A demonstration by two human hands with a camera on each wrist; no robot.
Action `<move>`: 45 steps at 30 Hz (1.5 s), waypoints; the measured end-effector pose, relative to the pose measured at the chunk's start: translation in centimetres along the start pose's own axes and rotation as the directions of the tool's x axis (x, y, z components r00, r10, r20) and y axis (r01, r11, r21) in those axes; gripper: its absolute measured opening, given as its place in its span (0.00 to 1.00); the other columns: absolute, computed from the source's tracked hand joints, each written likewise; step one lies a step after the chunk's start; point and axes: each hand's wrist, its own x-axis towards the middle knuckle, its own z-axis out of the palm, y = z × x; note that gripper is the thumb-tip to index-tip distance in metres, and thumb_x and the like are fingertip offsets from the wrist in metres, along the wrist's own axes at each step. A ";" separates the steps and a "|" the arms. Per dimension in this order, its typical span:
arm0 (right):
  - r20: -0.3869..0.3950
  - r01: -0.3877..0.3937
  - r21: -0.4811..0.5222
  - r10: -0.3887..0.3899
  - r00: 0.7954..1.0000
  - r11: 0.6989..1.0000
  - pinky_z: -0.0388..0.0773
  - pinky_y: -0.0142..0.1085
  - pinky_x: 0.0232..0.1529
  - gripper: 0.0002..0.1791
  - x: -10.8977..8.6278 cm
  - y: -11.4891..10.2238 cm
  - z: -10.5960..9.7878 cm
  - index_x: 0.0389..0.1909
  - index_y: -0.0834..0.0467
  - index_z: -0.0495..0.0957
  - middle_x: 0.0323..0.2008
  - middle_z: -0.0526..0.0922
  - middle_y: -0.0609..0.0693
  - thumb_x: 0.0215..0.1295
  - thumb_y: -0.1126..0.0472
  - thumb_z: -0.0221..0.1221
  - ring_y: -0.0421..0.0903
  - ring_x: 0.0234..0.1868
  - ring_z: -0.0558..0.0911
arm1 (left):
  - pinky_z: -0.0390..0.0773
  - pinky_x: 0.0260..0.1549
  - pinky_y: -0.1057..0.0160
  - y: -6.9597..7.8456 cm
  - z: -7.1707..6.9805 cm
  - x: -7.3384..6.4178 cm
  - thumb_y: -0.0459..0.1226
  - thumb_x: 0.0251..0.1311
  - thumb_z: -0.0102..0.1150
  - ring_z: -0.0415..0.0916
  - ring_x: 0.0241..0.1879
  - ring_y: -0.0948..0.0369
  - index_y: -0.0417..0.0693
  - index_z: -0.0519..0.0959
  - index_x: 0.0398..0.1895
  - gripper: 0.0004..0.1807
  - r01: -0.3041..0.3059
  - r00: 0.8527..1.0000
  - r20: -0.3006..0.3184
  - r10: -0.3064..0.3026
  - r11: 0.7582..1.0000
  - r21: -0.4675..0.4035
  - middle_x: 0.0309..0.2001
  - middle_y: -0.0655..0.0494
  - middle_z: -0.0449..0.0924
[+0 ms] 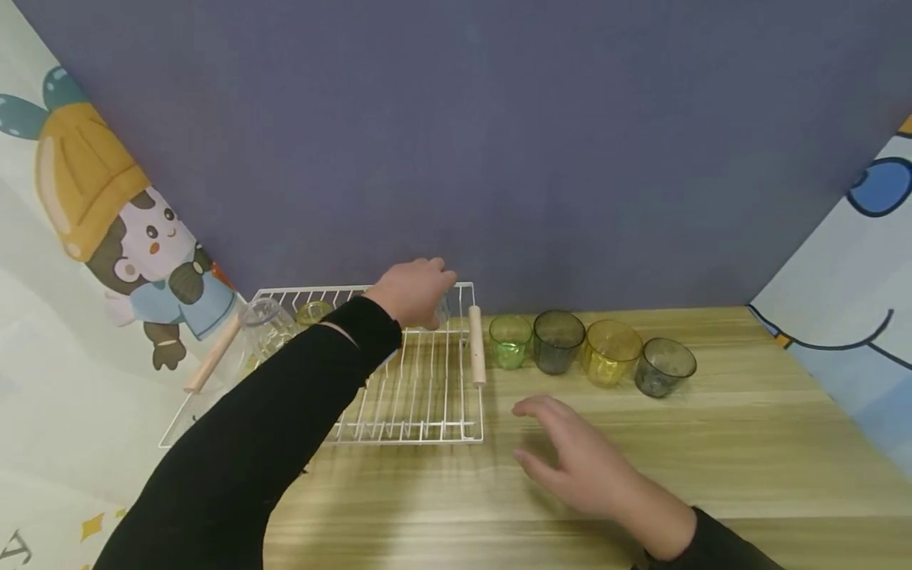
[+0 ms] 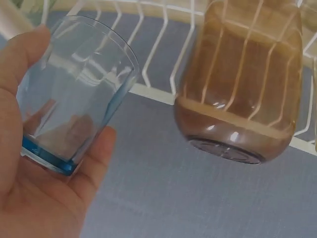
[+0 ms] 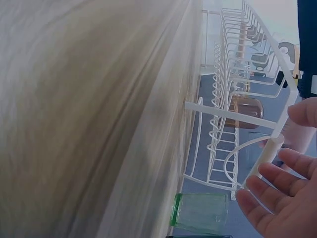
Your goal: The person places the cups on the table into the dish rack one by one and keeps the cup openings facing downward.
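At the back right of the white wire dish rack, my left hand grips a clear glass with a blue-tinted base. In the left wrist view its thumb and fingers curl round the glass, which is tilted. Beside that glass, a brown glass lies among the rack wires. My right hand hovers over the table in front of the rack's right end, fingers apart and holding nothing. Nearest to it stands a green glass, next to the rack's wooden handle.
Right of the green glass stand a dark grey glass, an amber glass and a smaller smoky glass. A clear glass and a yellowish glass sit in the rack's left part. A grey-blue wall rises behind.
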 end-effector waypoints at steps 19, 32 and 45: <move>-0.023 0.022 0.004 -0.021 1.000 1.000 0.69 0.45 0.65 0.29 0.0 0.5 0.0 0.61 0.53 0.71 0.62 0.73 0.45 0.61 0.48 0.65 0.42 0.63 0.70 | 0.78 0.50 0.53 1.0 4.5 1.5 0.46 0.57 0.68 0.73 0.53 0.50 0.49 0.71 0.64 0.32 0.029 0.994 0.104 -0.029 1.000 0.005 0.59 0.45 0.72; -0.027 0.027 0.009 -0.027 0.999 1.000 0.70 0.45 0.65 0.27 0.1 0.6 0.0 0.60 0.52 0.71 0.61 0.73 0.43 0.62 0.48 0.64 0.41 0.63 0.70 | 0.76 0.54 0.53 1.0 4.9 2.1 0.48 0.55 0.69 0.67 0.62 0.49 0.50 0.70 0.65 0.35 0.045 0.996 0.077 -0.046 0.999 0.023 0.66 0.44 0.65; -0.030 0.014 0.008 -0.014 0.999 1.000 0.70 0.46 0.64 0.29 -0.1 0.8 0.0 0.61 0.53 0.71 0.62 0.73 0.45 0.62 0.48 0.64 0.42 0.63 0.70 | 0.73 0.57 0.50 0.9 3.3 1.5 0.57 0.52 0.68 0.68 0.59 0.49 0.49 0.69 0.66 0.40 0.017 0.999 -0.037 -0.013 0.996 0.090 0.61 0.46 0.69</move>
